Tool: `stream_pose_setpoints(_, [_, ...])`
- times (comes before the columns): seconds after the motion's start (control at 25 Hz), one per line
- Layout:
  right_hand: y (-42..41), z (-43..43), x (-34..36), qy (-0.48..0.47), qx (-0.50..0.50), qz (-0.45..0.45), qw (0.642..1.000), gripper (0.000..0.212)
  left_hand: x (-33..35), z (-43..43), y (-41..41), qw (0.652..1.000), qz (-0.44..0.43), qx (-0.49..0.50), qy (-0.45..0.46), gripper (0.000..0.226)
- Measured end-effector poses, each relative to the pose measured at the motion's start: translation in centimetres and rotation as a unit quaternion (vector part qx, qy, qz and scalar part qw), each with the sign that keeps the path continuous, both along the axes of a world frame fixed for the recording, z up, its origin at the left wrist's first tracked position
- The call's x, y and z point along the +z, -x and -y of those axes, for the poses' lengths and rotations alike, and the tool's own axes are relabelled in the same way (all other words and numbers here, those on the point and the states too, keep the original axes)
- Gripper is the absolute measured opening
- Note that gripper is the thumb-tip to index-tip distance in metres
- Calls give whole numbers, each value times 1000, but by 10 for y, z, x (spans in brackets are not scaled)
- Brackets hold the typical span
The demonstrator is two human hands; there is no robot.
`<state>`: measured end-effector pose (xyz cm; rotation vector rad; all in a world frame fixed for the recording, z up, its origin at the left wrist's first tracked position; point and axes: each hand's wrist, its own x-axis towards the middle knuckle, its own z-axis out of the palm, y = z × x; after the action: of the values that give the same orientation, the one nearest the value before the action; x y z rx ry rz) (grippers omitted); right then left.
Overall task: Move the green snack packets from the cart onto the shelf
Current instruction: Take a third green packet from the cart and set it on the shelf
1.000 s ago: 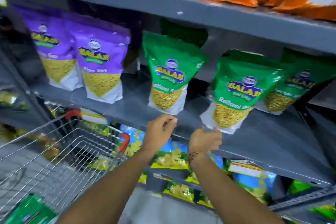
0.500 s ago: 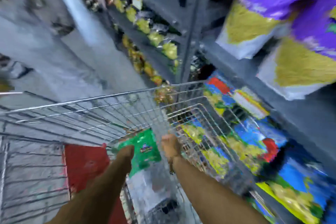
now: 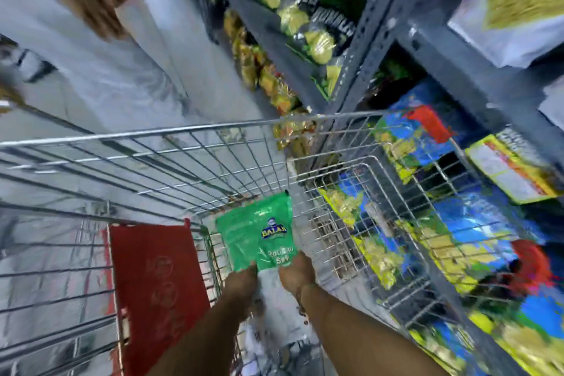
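A green snack packet with a blue logo lies inside the wire cart, near its bottom. Both my hands reach down into the cart to it. My left hand closes on the packet's lower left edge. My right hand closes on its lower right edge. The white lower part of the packet is hidden between my hands. The grey shelf runs along the right side, above the cart.
The cart's red flap stands to the left of my arms. Lower shelves on the right hold blue and yellow packets. A purple and white packet sits on the upper shelf. Grey floor lies beyond the cart.
My view swung from the shelf down to the cart. Both hands left the shelf edge, went down into the cart and closed on the green packet.
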<state>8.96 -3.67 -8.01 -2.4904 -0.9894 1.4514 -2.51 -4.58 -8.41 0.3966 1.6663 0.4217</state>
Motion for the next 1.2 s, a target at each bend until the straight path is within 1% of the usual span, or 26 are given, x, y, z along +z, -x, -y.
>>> stream_pose_setpoints(0.08, [-24, 2, 40, -37, -76, -19, 996, 23, 41, 1, -21, 998, 20, -18, -53, 26])
stream_pose_setpoints(0.12, [-38, 3, 66, -68, -107, -24, 992, 15, 63, 1, -33, 994, 30, -27, -100, 26])
stream_pose_setpoints(0.2, [-66, 3, 115, -155, -152, -37, 975, 10, 106, -2, -59, 982, 44, -34, -178, 26])
stream_pose_setpoints(0.28, [-93, 9, 169, -251, -181, -51, 950, 14, 161, -1, -91, 959, 37, -70, -272, 42])
stream_pose_setpoints(0.32, [-106, 15, 195, -293, -188, -56, 936, 20, 189, 1, -105, 945, 33, -80, -316, 42])
stream_pose_setpoints(0.36, [-121, 26, 224, -345, -195, -58, 916, 27, 218, 6, -122, 927, 28, -94, -362, 39])
stream_pose_setpoints(0.44, [-152, 61, 272, -452, -211, -44, 866, 38, 267, 27, -156, 887, 38, -117, -445, 29])
stream_pose_setpoints(0.52, [-181, 104, 304, -511, -233, -24, 827, 40, 297, 56, -190, 845, 60, -138, -514, 23])
stream_pose_setpoints(0.56, [-199, 130, 313, -529, -244, -13, 813, 35, 308, 75, -209, 825, 80, -151, -539, 22])
stream_pose_setpoints(0.64, [-229, 177, 321, -548, -267, 23, 792, 20, 322, 115, -246, 795, 119, -184, -565, 22])
stream_pose_setpoints(0.68, [-247, 205, 324, -557, -291, 44, 777, 17, 328, 140, -268, 780, 135, -210, -574, 23])
stream_pose_setpoints(0.72, [-265, 232, 325, -568, -327, 61, 753, 16, 332, 165, -289, 763, 146, -241, -582, 27])
stream_pose_setpoints(0.76, [-280, 258, 326, -579, -365, 78, 724, 17, 335, 190, -308, 747, 147, -271, -589, 32])
stream_pose_setpoints(0.84, [-309, 312, 327, -602, -451, 114, 649, 25, 336, 238, -346, 717, 155, -338, -590, 48])
stream_pose_setpoints(0.92, [-337, 364, 325, -614, -516, 133, 583, 33, 336, 279, -384, 679, 182, -413, -579, 53])
stream_pose_setpoints(0.96, [-354, 391, 326, -616, -548, 144, 548, 34, 340, 301, -405, 654, 204, -447, -576, 51])
stream_pose_setpoints(1.08, [-403, 456, 339, -598, -630, 165, 467, 30, 360, 355, -467, 608, 243, -525, -544, 35])
stream_pose_setpoints(1.12, [-419, 472, 348, -594, -645, 174, 447, 28, 366, 368, -487, 599, 251, -540, -535, 33])
stream_pose_setpoints(1.16, [-437, 488, 356, -593, -653, 184, 435, 27, 372, 381, -509, 591, 256, -553, -528, 33])
stream_pose_setpoints(1.2, [-455, 502, 366, -586, -655, 191, 438, 27, 378, 392, -532, 591, 261, -565, -514, 36])
